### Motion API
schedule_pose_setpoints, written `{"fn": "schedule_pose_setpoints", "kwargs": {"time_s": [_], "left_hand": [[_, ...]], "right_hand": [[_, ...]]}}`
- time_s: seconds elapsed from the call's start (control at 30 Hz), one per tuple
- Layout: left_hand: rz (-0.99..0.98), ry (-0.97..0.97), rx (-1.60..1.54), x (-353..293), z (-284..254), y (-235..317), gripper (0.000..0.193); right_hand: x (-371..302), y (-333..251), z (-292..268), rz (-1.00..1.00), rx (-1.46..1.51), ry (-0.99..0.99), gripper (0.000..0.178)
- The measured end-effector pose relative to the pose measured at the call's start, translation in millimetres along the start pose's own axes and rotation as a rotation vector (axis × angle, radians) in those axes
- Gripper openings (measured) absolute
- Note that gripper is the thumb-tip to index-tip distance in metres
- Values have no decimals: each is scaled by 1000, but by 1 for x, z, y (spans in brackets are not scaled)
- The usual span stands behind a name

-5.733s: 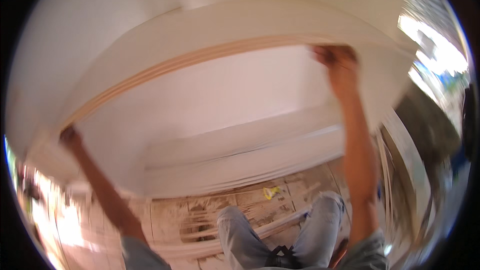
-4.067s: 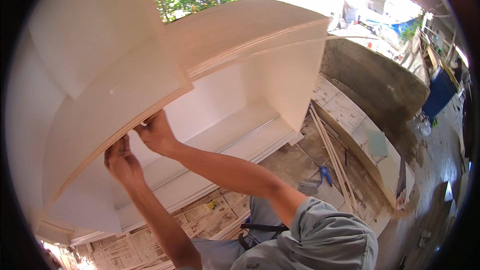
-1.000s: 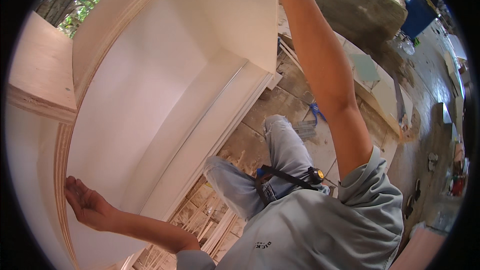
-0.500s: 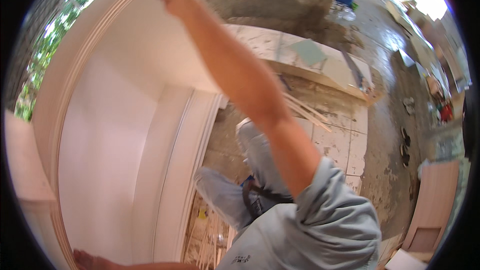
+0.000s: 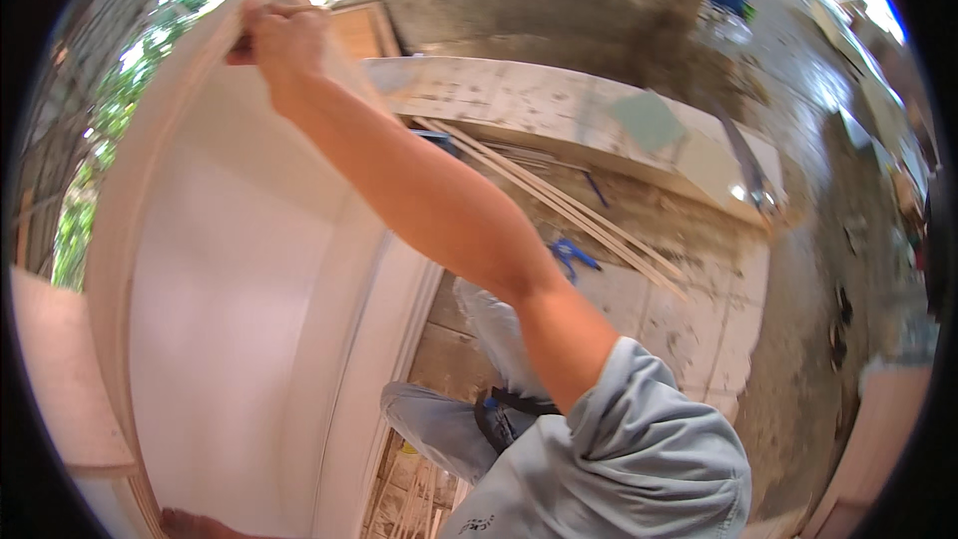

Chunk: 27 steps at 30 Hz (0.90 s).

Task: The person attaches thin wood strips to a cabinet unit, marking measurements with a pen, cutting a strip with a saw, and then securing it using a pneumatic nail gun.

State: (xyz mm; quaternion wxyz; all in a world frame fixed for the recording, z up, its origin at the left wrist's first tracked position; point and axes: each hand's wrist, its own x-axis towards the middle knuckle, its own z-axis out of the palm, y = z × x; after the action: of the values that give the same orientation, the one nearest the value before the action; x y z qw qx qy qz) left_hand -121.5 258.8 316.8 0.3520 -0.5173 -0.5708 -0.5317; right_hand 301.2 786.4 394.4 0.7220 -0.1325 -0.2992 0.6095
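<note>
A large pale wooden cabinet (image 5: pixel 225 269) with a white inner panel and moulded edges fills the left side. My right hand (image 5: pixel 287 45) is closed round its far upper corner, the arm stretched across the opening. At the near lower corner, my left hand (image 5: pixel 195 524) rests against the cabinet's edge, fingers curled on it. Most of that hand is cut off by the picture's lower rim.
Beyond my right arm, thin wooden strips (image 5: pixel 599 225) and a blue-handled tool (image 5: pixel 572 256) lie on the tiled floor. A low tiled ledge (image 5: pixel 499 90) carries a greenish sheet (image 5: pixel 647 122) and a hand saw (image 5: pixel 743 160). Several loose strips (image 5: pixel 414 494) lie by my knees.
My right hand and the cabinet's far corner have shifted down and left in view. The blue-handled tool and more of the strips have come out from behind my arm.
</note>
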Motion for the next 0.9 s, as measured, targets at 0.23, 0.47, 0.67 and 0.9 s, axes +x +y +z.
{"fn": "schedule_pose_setpoints", "kwargs": {"time_s": [0.23, 0.47, 0.67, 0.9], "left_hand": [[-666, 613, -596, 18, 40, 75, 29], [-745, 809, -515, 26, 91, 135, 32], [-181, 297, -173, -2, 264, 293, 22], [739, -467, 322, 123, 410, 368, 37]], "right_hand": [[-8, -2, 6, 49, 67, -30, 27], [-14, -11, 7, 69, 82, -3, 27], [-10, -12, 4, 84, 107, -33, 28], [1, -12, -9, 94, 176, -59, 27]]}}
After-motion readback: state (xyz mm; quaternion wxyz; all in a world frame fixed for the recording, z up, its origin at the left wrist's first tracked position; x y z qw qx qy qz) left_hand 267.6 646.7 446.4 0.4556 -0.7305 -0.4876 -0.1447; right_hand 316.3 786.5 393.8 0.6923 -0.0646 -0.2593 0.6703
